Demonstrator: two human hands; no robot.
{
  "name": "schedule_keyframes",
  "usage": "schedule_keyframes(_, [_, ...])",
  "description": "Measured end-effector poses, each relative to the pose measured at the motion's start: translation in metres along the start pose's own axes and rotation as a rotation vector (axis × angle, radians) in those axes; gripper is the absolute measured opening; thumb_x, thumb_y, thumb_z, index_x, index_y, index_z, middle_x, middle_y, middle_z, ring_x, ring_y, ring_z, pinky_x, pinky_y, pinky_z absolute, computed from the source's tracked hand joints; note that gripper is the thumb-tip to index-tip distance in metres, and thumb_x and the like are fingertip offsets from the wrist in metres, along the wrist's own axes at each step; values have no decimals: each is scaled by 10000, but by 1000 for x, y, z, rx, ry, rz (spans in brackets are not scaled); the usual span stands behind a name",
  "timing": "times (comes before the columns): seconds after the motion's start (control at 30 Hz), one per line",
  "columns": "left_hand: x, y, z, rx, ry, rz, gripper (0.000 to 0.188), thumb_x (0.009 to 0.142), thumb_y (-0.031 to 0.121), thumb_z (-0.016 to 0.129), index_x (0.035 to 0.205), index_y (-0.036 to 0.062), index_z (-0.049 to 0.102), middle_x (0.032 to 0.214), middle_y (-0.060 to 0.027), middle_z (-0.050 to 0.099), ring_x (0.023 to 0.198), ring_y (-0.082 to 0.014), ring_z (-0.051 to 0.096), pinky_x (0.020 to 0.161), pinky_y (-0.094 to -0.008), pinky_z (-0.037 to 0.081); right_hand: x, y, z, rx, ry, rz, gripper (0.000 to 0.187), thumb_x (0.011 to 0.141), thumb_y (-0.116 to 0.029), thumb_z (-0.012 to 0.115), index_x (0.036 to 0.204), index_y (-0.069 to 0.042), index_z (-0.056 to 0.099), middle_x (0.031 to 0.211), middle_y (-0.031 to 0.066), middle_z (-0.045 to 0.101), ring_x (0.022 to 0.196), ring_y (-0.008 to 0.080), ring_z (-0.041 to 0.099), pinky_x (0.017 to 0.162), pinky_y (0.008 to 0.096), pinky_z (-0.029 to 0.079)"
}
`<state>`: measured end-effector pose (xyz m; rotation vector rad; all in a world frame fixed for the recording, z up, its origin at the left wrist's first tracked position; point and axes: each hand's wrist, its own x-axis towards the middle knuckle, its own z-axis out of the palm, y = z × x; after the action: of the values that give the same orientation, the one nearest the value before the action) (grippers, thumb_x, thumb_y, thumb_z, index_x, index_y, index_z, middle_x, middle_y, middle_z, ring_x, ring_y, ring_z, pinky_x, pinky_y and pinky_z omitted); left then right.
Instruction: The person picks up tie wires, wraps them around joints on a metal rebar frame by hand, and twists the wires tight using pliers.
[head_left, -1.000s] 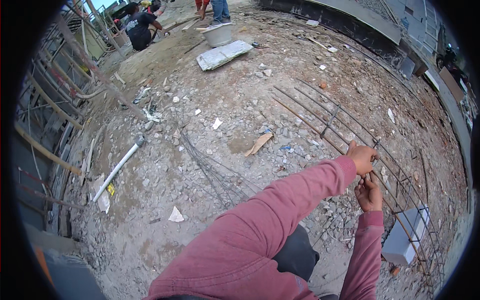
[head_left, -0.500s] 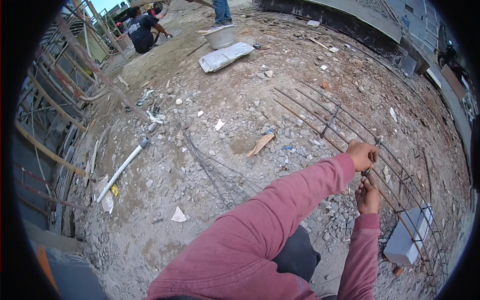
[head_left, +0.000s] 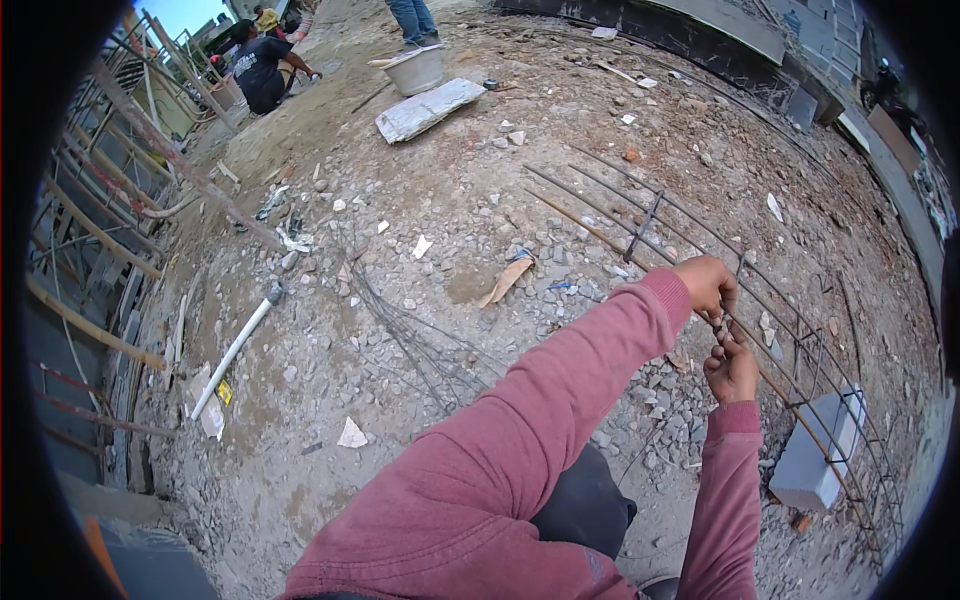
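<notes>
The rebar cage [head_left: 645, 226] stretches from 1 o'clock to 4 o'clock, passing near its far end over a pale block [head_left: 803, 470] that probably props it off the stony ground [head_left: 260, 480]. At 3 o'clock, the left hand [head_left: 705, 284] and, just below, the right hand [head_left: 733, 372] grasp its near side, fingertips together, likely for fine control; anything smaller pinched there is hidden.

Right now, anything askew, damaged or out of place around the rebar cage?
Mostly clutter. Loose wires lie splayed and crossing on the gravel, not bundled; a crumpled brown scrap lies to their right. The white block looks skewed to the rebar cage passing over it. No obvious cage damage.
</notes>
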<state>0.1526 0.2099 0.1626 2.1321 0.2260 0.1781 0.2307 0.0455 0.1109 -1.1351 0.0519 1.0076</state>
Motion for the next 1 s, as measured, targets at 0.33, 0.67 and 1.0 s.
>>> schedule_keyframes(0.33, [20, -29, 10, -91, -94, -26, 656, 575, 14, 796, 1175, -47, 539, 1039, -128, 641, 962, -180, 598, 797, -280, 493, 4, -7, -6, 29, -60, 58, 337, 848, 5, 461, 1175, -71, 431, 905, 46, 538, 612, 90, 405, 496, 214, 320])
schedule_keyframes(0.67, [17, -23, 14, 196, -26, -7, 584, 608, 254, 775, 1152, 125, 607, 1068, -78, 649, 999, -228, 611, 852, -317, 463, 2, -7, 5, 92, -104, 46, 412, 849, 2, 486, 1250, -19, 399, 875, 56, 533, 622, 95, 415, 477, 204, 323])
schedule_keyframes(1.0, [12, -2, 21, 608, 221, 59, 319, 649, 186, 694, 964, 138, 685, 826, -101, 671, 786, -258, 646, 701, -358, 509, 1, -8, 2, 181, -133, 84, 376, 859, -4, 459, 1230, -58, 429, 819, 22, 536, 587, 67, 419, 473, 189, 336])
